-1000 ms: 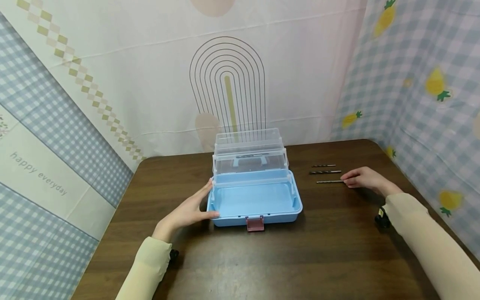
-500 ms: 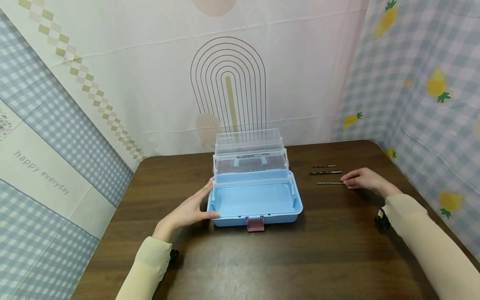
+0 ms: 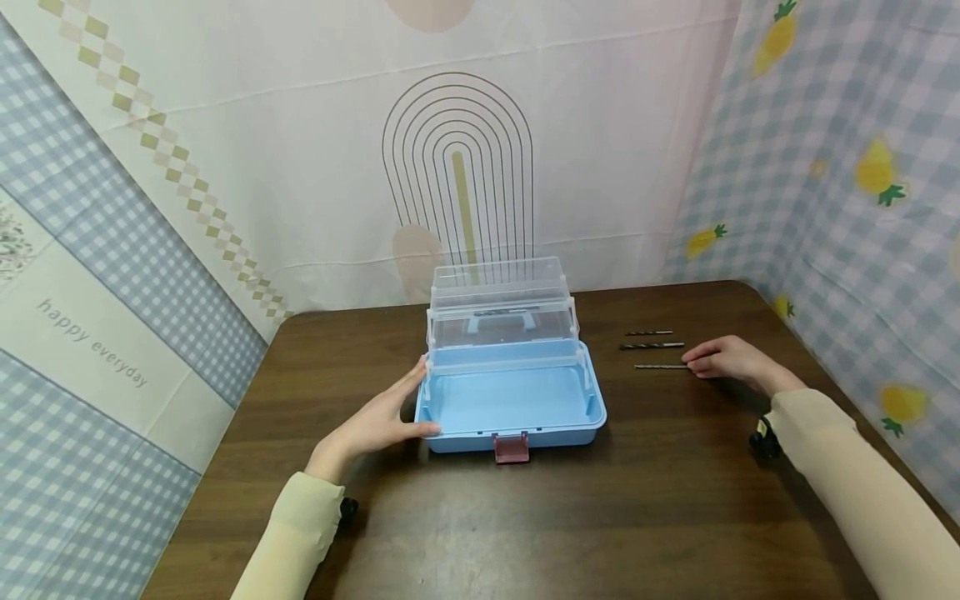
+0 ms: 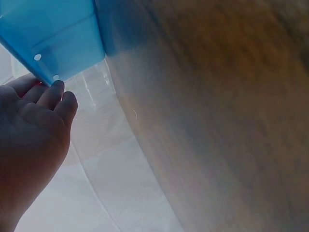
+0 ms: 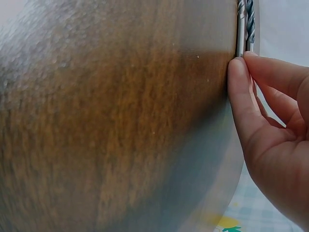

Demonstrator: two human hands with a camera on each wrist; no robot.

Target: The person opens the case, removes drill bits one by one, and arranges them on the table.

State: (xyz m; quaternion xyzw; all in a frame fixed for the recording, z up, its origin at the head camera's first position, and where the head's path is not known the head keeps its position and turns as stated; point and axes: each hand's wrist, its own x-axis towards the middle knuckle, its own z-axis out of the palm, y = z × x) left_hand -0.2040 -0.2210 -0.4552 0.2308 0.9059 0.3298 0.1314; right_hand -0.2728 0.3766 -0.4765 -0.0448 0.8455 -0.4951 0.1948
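At the right, my right hand [image 3: 731, 364] pinches the shank end of a thin drill bit [image 3: 656, 367] between thumb and fingers, close over the table. In the right wrist view the thumb and forefinger meet on its smooth metal shank [image 5: 240, 36]. Two more drill bits lie just behind it, a thicker one [image 3: 651, 345] and a short one [image 3: 648, 332]. My left hand [image 3: 378, 423] rests on the left end of a light blue toolbox [image 3: 517, 438], thumb over the front rim and fingers along the side. The toolbox stands with its lid raised and its bottom compartment bare.
Clear plastic trays [image 3: 502, 329] rise in tiers at the back of the toolbox, with a dark drill bit [image 3: 506, 312] in one. A reddish latch [image 3: 512, 448] hangs at its front. Patterned cloth [image 3: 600, 167] closes off the table's [image 3: 600, 517] back and sides.
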